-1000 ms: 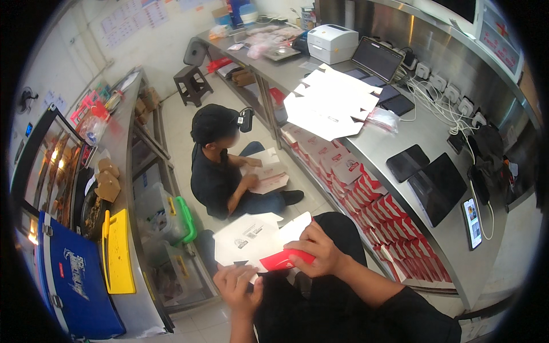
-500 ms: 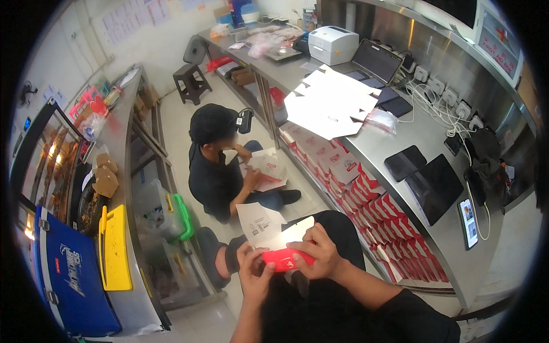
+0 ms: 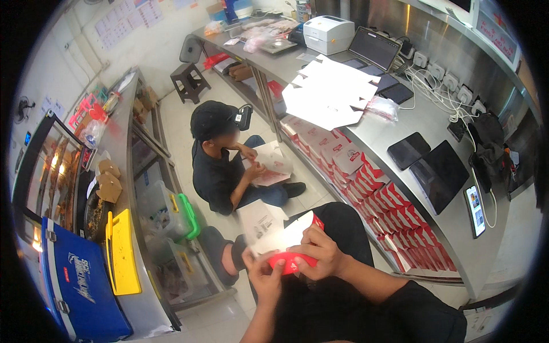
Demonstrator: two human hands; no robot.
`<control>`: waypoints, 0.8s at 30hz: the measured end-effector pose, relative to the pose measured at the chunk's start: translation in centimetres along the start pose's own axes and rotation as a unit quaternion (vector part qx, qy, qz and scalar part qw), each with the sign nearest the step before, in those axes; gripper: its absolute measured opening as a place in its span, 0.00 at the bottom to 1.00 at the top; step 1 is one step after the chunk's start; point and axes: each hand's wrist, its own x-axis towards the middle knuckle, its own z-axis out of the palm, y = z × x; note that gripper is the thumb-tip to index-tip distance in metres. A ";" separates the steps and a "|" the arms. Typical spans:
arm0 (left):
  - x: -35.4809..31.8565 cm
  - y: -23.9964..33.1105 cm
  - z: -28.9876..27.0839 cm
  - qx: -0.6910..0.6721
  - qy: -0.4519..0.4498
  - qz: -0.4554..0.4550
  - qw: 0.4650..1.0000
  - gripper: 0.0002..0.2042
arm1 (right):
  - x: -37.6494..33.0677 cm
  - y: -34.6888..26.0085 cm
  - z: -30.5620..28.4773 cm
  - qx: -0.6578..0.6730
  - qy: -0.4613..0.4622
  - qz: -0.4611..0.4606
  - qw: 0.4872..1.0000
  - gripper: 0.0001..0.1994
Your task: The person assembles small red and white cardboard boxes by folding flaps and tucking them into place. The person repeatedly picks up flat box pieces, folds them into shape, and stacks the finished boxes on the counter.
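Over my lap I hold a partly folded red and white paper food box (image 3: 290,240). My left hand (image 3: 265,275) grips the left end of its red side, thumb on the outer face. The fingers of my right hand (image 3: 318,252) are closed round the right end of the same side. A tall printed white flap (image 3: 262,222) stands up at the box's far left, and a red-edged flap rises at the right. The inside of the box is pale and glares in the light; some fingertips are hidden behind the card.
A person (image 3: 220,154) in a black cap sits on the floor ahead, handling another white carton (image 3: 273,163). Folded red and white boxes (image 3: 394,214) fill the shelf under the right counter. White card sheets (image 3: 329,94), tablets and a phone lie on top. A blue cooler (image 3: 83,280) stands left.
The box has tilted a little in my hands, and a red-edged flap now shows at its right. My left hand has shifted slightly right. The seated person's hands have moved on the carton.
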 end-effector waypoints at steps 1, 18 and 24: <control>0.0 -0.3 0.0 0.017 -0.004 0.020 1.000 0.10 | -0.1 0.2 -0.1 0.007 0.000 0.001 1.000 0.15; 1.5 7.7 -0.9 0.291 -0.269 0.131 0.908 0.21 | 0.3 1.0 -0.4 0.061 0.055 0.084 0.993 0.04; 1.8 10.1 -0.5 0.407 -0.332 0.115 0.843 0.31 | 0.6 0.8 0.3 0.054 0.094 0.093 0.990 0.05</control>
